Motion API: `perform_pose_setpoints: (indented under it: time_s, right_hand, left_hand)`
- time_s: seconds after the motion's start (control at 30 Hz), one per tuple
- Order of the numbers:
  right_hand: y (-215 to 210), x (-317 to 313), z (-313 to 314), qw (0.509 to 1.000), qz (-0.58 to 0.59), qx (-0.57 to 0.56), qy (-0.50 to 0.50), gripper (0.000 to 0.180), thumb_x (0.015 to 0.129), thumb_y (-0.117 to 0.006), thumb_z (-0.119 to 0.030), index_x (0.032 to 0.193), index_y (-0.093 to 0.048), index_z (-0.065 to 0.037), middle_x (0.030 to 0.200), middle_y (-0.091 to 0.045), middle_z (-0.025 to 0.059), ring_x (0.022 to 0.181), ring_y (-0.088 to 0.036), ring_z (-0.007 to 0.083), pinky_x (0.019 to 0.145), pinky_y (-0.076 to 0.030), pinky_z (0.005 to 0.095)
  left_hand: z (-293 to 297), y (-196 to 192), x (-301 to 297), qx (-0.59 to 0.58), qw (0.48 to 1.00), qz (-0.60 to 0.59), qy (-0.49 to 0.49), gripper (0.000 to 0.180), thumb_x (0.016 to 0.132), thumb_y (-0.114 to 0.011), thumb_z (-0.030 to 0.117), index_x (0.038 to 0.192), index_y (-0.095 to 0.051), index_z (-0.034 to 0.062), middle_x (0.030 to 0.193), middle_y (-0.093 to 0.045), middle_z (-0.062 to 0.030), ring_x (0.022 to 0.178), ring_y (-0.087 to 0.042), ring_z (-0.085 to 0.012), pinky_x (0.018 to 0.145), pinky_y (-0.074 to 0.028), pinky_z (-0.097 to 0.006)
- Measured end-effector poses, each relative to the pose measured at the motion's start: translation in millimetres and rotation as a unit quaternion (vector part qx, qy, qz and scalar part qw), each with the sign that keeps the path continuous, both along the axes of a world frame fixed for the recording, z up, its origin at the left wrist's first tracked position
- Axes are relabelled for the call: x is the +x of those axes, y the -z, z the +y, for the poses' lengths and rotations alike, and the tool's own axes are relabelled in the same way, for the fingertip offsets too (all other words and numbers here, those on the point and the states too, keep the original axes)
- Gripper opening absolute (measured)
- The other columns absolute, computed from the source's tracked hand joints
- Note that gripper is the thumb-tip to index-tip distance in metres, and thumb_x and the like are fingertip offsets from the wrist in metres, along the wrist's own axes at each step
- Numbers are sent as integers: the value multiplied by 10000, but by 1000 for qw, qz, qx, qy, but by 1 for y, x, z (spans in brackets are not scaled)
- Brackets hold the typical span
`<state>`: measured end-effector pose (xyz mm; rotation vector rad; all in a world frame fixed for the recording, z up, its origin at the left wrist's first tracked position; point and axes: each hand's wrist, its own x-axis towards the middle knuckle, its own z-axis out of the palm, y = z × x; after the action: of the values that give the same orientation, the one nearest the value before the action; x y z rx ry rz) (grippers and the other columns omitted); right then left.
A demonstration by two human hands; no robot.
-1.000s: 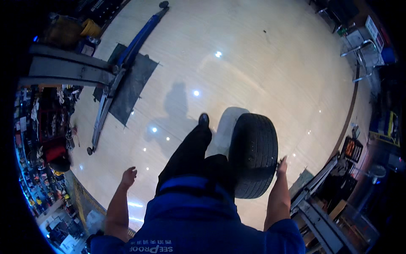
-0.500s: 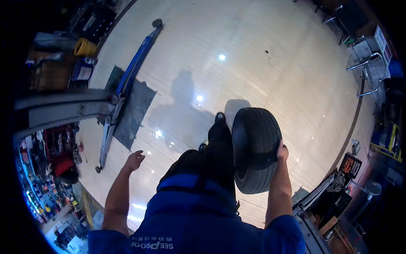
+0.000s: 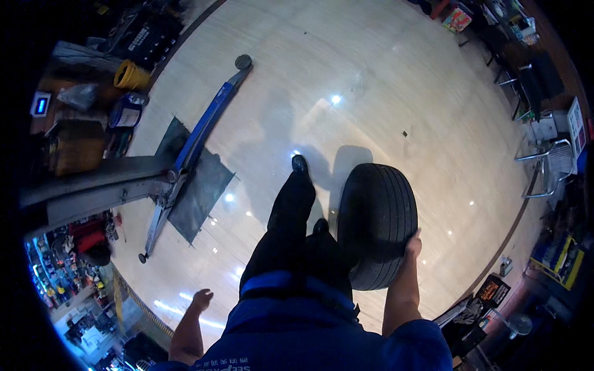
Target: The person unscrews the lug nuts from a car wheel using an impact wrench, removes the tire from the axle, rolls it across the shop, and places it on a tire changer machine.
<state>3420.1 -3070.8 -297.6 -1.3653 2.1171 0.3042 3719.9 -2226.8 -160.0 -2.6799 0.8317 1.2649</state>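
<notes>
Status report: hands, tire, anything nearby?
Left hand empty. Right hand against black rubber tire. Tire roughly upright, right of black-trousered legs. Blue-and-grey metal lift arm left, apart.

A blue lift arm (image 3: 203,127) spans a dark floor patch (image 3: 201,196), a yellow bucket (image 3: 131,75) to its left.

The round rubber tyre (image 3: 382,216) is black, its tread striped with lengthwise grooves. Faint streaks run through the glossy cream floor (image 3: 445,142) with its angular dark grey patch (image 3: 201,196); the long metal lift arm (image 3: 202,128) is blue and grey. The short-sleeved cloth shirt (image 3: 297,331) is blue, the long trousers (image 3: 289,213) black.
</notes>
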Motion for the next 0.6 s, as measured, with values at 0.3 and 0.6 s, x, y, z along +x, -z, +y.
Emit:
perform_pose_setpoints:
  time_s: [0.3, 0.6]
  right_hand:
    - [9, 157, -162, 984, -177, -10, 4, 774, 824, -389, -661, 1067, -584, 47, 855, -616, 86, 801, -562, 226, 786, -430, 321]
    - [26, 335, -266, 997, -48, -50, -29, 958, 795, -220, -740, 1013, -573, 123, 1031, -581, 287, 981, -557, 393, 851, -418, 426]
  left_hand:
    - [-309, 16, 244, -181, 946, 10, -268, 378, 873, -544, 304, 1126, -552, 25, 973, -623, -176, 894, -604, -219, 801, -467, -328]
    - [-493, -29, 448, -162, 935, 42, -313, 411, 864, -543, 283, 1174, -516, 15, 999, -616, -187, 946, -600, -292, 803, -471, -353]
